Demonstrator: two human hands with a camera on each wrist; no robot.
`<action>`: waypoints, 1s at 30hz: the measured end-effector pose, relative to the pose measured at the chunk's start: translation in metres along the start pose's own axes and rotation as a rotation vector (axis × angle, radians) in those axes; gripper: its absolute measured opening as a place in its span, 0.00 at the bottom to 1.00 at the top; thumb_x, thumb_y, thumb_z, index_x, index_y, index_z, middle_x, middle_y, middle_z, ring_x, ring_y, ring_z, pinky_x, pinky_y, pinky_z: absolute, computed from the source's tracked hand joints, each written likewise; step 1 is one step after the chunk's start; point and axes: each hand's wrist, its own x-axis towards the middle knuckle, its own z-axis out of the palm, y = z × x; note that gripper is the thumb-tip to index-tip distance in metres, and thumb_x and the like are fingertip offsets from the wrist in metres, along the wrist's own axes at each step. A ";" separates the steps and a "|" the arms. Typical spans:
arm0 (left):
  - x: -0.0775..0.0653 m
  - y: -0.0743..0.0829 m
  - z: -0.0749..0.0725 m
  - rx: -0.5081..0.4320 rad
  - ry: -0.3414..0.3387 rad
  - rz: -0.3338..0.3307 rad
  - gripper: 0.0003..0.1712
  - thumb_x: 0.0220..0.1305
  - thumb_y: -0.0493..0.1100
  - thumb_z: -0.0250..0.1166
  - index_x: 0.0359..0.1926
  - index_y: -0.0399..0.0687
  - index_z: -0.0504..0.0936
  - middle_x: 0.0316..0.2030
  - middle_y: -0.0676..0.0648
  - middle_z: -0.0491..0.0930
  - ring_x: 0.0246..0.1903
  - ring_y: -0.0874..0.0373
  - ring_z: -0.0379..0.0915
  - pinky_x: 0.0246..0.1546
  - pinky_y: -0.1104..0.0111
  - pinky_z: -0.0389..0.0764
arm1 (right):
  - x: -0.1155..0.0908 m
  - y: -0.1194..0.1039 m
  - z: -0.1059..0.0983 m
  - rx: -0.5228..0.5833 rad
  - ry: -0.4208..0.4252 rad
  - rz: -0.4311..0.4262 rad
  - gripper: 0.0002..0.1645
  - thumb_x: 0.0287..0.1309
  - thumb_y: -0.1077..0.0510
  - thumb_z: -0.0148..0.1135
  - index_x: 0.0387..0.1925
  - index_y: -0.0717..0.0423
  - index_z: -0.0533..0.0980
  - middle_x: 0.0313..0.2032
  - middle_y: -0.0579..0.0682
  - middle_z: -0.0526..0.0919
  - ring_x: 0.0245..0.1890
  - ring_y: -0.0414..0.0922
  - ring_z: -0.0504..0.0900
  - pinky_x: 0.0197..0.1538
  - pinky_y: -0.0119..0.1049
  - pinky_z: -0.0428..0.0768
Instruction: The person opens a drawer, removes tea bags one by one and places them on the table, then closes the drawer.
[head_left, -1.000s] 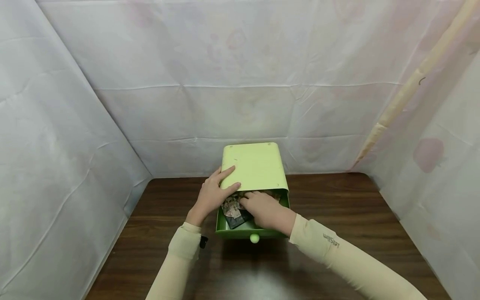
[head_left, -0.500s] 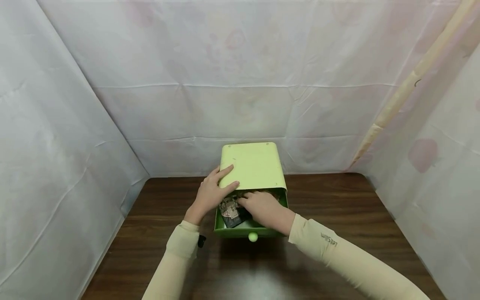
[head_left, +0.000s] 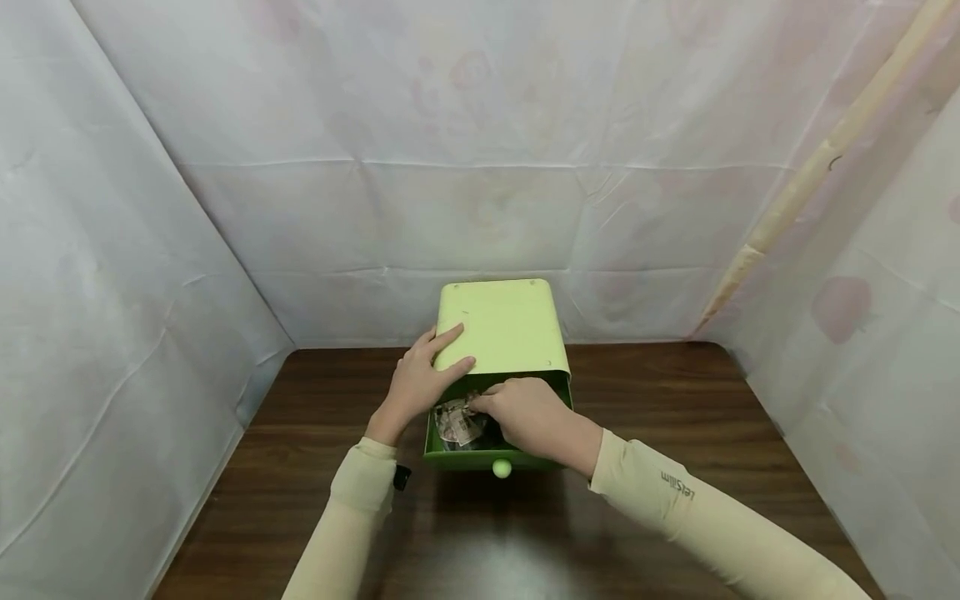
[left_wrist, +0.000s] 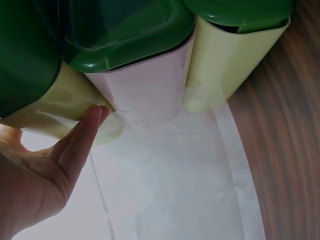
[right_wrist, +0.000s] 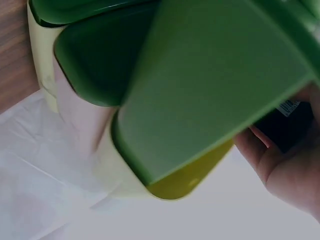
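Observation:
A small drawer cabinet (head_left: 502,329) with a pale green top stands at the back of the table. Its green top drawer (head_left: 459,461) is pulled out, with a round knob (head_left: 502,468) on the front. My left hand (head_left: 415,385) rests on the cabinet's left upper edge; in the left wrist view its straight fingers (left_wrist: 82,142) lie along the pale side. Inside the drawer, my right hand (head_left: 536,419) pinches a dark packet with printed pictures (head_left: 457,423). The right wrist view shows the packet's dark, barcoded face (right_wrist: 284,127) at my fingers, partly behind the drawer wall.
Below the open drawer, the cabinet has a pink tier (left_wrist: 145,95) and another pale tier (left_wrist: 215,65) with green drawers pushed in. Brown wood table (head_left: 660,450) surrounds it. Pale printed cloth (head_left: 480,167) hangs close behind and at both sides.
My right hand has risen slightly within the drawer, and the packet has turned and bent, showing more of its pale print. My left hand stays on the cabinet.

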 end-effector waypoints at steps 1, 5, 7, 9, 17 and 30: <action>0.001 0.000 0.000 -0.002 0.002 0.000 0.38 0.57 0.77 0.55 0.69 0.85 0.60 0.72 0.45 0.54 0.68 0.39 0.54 0.58 0.32 0.51 | -0.001 -0.001 -0.002 -0.003 -0.002 -0.003 0.24 0.54 0.71 0.64 0.49 0.44 0.84 0.39 0.43 0.86 0.29 0.40 0.83 0.18 0.30 0.69; 0.002 0.001 0.002 -0.006 0.002 -0.002 0.38 0.57 0.78 0.54 0.68 0.86 0.60 0.72 0.45 0.54 0.67 0.39 0.55 0.58 0.32 0.51 | -0.006 -0.003 -0.012 -0.017 -0.028 0.010 0.25 0.52 0.71 0.63 0.48 0.43 0.84 0.36 0.42 0.86 0.28 0.40 0.82 0.18 0.30 0.68; 0.003 0.000 0.004 -0.007 -0.004 -0.005 0.38 0.57 0.78 0.54 0.68 0.86 0.60 0.72 0.45 0.54 0.67 0.39 0.55 0.58 0.32 0.50 | -0.009 -0.003 -0.017 -0.024 -0.045 0.027 0.26 0.51 0.71 0.64 0.47 0.42 0.85 0.35 0.42 0.86 0.28 0.39 0.82 0.18 0.31 0.68; 0.004 -0.001 0.004 -0.009 -0.007 -0.005 0.38 0.57 0.78 0.54 0.68 0.86 0.60 0.72 0.45 0.54 0.67 0.39 0.55 0.59 0.33 0.49 | -0.013 -0.003 -0.022 -0.035 -0.057 0.041 0.25 0.50 0.71 0.65 0.46 0.42 0.85 0.33 0.42 0.85 0.28 0.39 0.82 0.18 0.31 0.69; 0.004 -0.010 -0.004 -0.001 0.007 -0.010 0.38 0.58 0.77 0.54 0.69 0.85 0.60 0.72 0.43 0.54 0.67 0.37 0.54 0.58 0.32 0.50 | -0.018 -0.001 -0.037 -0.033 -0.057 0.046 0.19 0.51 0.62 0.73 0.46 0.43 0.85 0.37 0.41 0.86 0.31 0.39 0.83 0.24 0.33 0.76; -0.002 -0.015 -0.013 -0.032 -0.021 -0.052 0.39 0.58 0.76 0.55 0.70 0.83 0.60 0.73 0.44 0.50 0.67 0.34 0.52 0.54 0.35 0.62 | -0.045 0.025 -0.054 0.088 0.176 0.007 0.30 0.52 0.76 0.57 0.50 0.46 0.83 0.46 0.43 0.85 0.39 0.41 0.84 0.29 0.34 0.78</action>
